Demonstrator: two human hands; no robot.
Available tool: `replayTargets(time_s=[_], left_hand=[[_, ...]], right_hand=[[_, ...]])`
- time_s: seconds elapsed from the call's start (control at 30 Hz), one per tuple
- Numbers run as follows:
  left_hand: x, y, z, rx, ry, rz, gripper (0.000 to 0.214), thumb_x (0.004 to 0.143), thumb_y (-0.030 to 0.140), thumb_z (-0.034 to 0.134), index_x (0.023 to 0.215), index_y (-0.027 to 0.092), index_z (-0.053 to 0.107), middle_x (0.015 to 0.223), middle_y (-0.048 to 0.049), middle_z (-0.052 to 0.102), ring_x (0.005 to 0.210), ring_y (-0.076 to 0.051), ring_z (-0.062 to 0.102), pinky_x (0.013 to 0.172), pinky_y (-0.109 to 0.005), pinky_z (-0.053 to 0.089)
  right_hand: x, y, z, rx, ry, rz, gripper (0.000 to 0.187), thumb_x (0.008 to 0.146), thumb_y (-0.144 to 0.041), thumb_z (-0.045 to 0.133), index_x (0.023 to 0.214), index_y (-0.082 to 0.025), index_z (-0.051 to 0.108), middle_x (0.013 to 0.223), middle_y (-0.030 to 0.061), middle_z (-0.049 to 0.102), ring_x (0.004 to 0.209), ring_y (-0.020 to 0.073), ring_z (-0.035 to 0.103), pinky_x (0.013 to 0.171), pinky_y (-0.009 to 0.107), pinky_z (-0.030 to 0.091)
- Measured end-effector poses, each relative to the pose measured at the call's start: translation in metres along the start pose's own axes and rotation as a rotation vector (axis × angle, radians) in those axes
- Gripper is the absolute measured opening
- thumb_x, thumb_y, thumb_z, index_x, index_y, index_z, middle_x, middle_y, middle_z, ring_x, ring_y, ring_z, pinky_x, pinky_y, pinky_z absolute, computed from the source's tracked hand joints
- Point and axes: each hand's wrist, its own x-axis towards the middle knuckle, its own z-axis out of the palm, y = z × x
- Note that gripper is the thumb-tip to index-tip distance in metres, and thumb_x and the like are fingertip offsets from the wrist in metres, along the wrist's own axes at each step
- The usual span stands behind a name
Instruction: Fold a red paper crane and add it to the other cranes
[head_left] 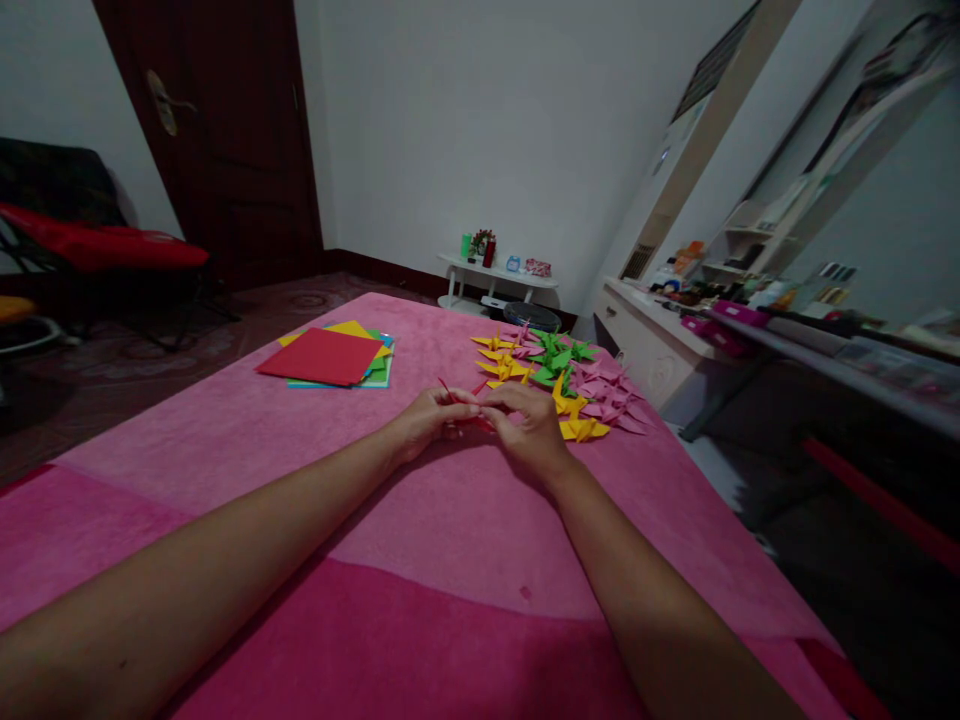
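Observation:
Between my two hands is a red folded paper crane, partly hidden by the fingers, with thin points sticking out above and below them. My left hand pinches it from the left. My right hand grips it from the right, thumb and fingertips meeting those of the left. Just beyond my right hand lie several finished paper cranes: yellow cranes, green cranes and pink cranes. Farther to the left is a fanned stack of square paper with a red sheet on top.
A pink cloth covers the surface under my hands. A low white stand with small items is against the far wall. To the right are a cluttered dresser and another table; a chair with red fabric is at left.

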Motion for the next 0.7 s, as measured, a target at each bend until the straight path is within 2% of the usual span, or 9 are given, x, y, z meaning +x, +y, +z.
replayTargets(time_s=[0.13,0.27,0.5,0.7], left_hand=[[0.0003,0.0000,-0.0006,0.008,0.027,-0.006,0.025,0.063,0.028,0.075,0.081,0.014,0.064,0.072,-0.0016,0.065,0.054,-0.006,0.053,0.051,-0.017,0.038],[-0.0003,0.0002,-0.0008,0.005,0.035,-0.010,0.028,0.063,0.029,0.075,0.084,0.014,0.064,0.079,-0.0040,0.067,0.061,-0.009,0.058,0.055,-0.020,0.042],[-0.0008,0.0027,-0.0001,-0.027,0.065,-0.016,0.025,0.060,0.026,0.077,0.078,0.014,0.063,0.075,-0.0014,0.066,0.058,-0.008,0.056,0.054,-0.019,0.041],[-0.0018,0.0011,0.0006,0.039,-0.001,-0.003,0.025,0.063,0.030,0.075,0.080,0.014,0.065,0.066,-0.0002,0.062,0.054,-0.007,0.053,0.050,-0.017,0.038]], right_hand=[[0.0006,0.0035,0.0041,0.034,0.030,0.112,0.008,0.075,-0.013,0.061,0.073,-0.019,0.066,0.072,0.0022,0.066,0.068,0.0149,0.060,0.065,0.026,0.047],[-0.0007,0.0082,0.0076,0.047,0.023,0.225,0.010,0.074,-0.015,0.061,0.082,-0.018,0.067,0.075,0.0025,0.067,0.065,0.0138,0.060,0.061,0.024,0.046],[-0.0029,0.0052,0.0055,-0.183,-0.056,0.155,0.013,0.080,-0.020,0.055,0.073,-0.018,0.065,0.069,0.0023,0.065,0.063,0.0138,0.057,0.060,0.024,0.040],[-0.0046,0.0008,0.0050,-0.271,-0.051,0.091,0.013,0.077,-0.018,0.053,0.065,-0.018,0.058,0.063,0.0000,0.059,0.057,0.0117,0.051,0.058,0.023,0.036]])
